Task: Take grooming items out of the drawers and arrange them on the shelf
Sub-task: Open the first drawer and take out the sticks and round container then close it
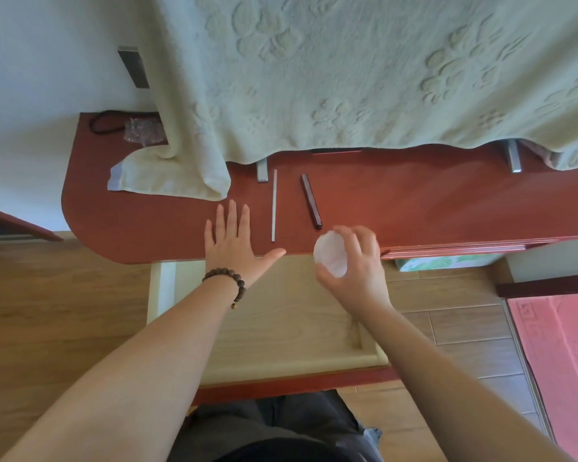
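Observation:
My left hand (231,240) lies flat on the red-brown shelf (414,208), fingers straight and spread, a bead bracelet on its wrist. My right hand (354,261) grips a small translucent white jar (331,254) over the shelf's front edge. On the shelf a thin silver stick (274,205) and a dark slim case (311,201) lie side by side, just beyond my hands. Below, a pale wooden drawer (281,328) stands pulled open; a wisp of dark hair lies near its right side.
A pale green towel (347,78) hangs over the back of the shelf, one corner (167,175) lying on it. A clear plastic bag (141,130) and a dark cord sit at the far left. A green patterned box (441,261) shows under the shelf at right.

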### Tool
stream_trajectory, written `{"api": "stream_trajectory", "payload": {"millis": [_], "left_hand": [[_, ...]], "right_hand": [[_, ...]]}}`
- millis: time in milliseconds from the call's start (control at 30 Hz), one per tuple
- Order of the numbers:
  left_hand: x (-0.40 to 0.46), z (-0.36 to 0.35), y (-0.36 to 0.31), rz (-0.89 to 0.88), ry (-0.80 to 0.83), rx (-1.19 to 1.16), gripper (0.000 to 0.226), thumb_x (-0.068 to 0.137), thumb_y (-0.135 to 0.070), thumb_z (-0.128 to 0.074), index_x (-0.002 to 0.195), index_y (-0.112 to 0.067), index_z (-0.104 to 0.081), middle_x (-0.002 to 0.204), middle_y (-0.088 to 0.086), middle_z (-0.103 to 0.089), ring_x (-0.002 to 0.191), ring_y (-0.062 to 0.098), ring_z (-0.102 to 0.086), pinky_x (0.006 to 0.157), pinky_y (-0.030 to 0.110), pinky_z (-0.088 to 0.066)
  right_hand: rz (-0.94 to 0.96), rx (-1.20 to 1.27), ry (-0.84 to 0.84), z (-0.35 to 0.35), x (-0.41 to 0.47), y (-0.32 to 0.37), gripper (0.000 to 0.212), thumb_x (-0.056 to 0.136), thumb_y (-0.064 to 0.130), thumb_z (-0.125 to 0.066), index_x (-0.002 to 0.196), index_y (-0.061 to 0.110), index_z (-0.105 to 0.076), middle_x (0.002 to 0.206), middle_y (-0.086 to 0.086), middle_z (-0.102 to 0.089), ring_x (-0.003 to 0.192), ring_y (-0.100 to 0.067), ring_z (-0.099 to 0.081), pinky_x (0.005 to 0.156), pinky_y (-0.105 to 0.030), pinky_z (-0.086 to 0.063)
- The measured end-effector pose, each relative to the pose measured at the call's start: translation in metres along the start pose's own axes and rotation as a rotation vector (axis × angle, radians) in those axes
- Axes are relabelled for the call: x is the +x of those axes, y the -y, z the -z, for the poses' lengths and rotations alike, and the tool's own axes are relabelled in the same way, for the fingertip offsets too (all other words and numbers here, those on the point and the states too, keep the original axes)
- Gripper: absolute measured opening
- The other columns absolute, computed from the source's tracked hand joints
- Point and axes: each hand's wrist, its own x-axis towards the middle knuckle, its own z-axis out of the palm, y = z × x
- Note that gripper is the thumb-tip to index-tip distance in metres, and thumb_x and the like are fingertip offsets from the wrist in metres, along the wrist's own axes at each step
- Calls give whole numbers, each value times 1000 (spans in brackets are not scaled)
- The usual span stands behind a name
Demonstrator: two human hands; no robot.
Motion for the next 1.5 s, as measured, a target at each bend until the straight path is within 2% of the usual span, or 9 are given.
{"api": "stream_trajectory", "payload": {"millis": [133, 367, 733, 867, 1000, 1100, 1300, 1367, 1500], "left_hand": [[1, 0, 0, 9, 10, -12, 114, 64, -93, -17, 151, -24, 5, 161, 3, 9, 147, 24, 13, 120, 47, 2], [4, 2, 0, 16, 56, -16, 114, 64, -93, -22, 150, -26, 10, 160, 1, 15, 146, 22, 18, 120, 47, 4], [4, 3, -2, 22, 79, 12, 114, 64, -92, -18, 150, -23, 14, 159, 2, 18, 146, 23, 19, 119, 47, 4], [2, 7, -5, 25, 124, 27, 114, 66, -91, -20, 149, -23, 18, 158, 1, 23, 145, 22, 22, 119, 46, 6], [4, 14, -3, 29, 221, 32, 111, 71, -87, -29, 148, -25, 21, 156, 0, 27, 144, 21, 25, 119, 44, 9], [3, 31, 4, 0, 239, -42, 101, 80, -73, -44, 151, -23, 7, 160, 2, 14, 147, 20, 14, 120, 44, -1], [-64, 50, 14, -45, -49, -251, 73, 89, -45, -56, 146, -9, -28, 144, 11, -41, 134, 31, -35, 107, 47, -34], [-103, 34, 24, -64, -104, -261, 70, 88, -44, -56, 144, -8, -33, 142, 14, -44, 133, 32, -37, 108, 48, -35], [-186, 1, 55, 53, -192, -220, 77, 85, -52, -54, 145, -11, -28, 149, 17, -35, 139, 33, -30, 112, 51, -29]], "right_hand": [[-23, 1, -66, 11, 57, -5, 67, 77, 31, -70, 139, 27, -44, 138, -1, -34, 125, -21, -32, 88, -30, -41], [-38, -47, 106, 7, 120, -17, 68, 81, 27, -64, 144, 28, -38, 143, 4, -33, 131, -19, -29, 99, -36, -44], [-14, -67, 163, 5, 132, -24, 72, 85, 30, -67, 147, 30, -30, 149, 3, -30, 137, -21, -26, 104, -36, -36], [-24, -32, 204, 11, 126, -23, 77, 85, 34, -67, 149, 32, -24, 158, 4, -19, 146, -19, -9, 114, -38, -24], [-21, 21, 148, 22, 102, -21, 79, 86, 39, -66, 150, 32, -20, 161, 5, -7, 148, -15, 3, 116, -35, -19], [2, 6, 98, 30, 63, -19, 75, 87, 37, -64, 149, 26, -24, 161, 1, -9, 148, -16, 1, 116, -34, -17], [-94, 25, 84, 16, -42, -23, 66, 90, 25, -61, 147, 28, -28, 159, 3, -13, 146, -19, -12, 114, -37, -26], [-122, 20, 72, 3, -81, -23, 67, 88, 25, -62, 147, 26, -29, 158, 1, -16, 145, -21, -17, 113, -36, -28], [-140, -19, -19, -28, -161, -15, 78, 87, 37, -64, 150, 20, -21, 159, -6, -13, 148, -20, -1, 119, -41, -18]]}}
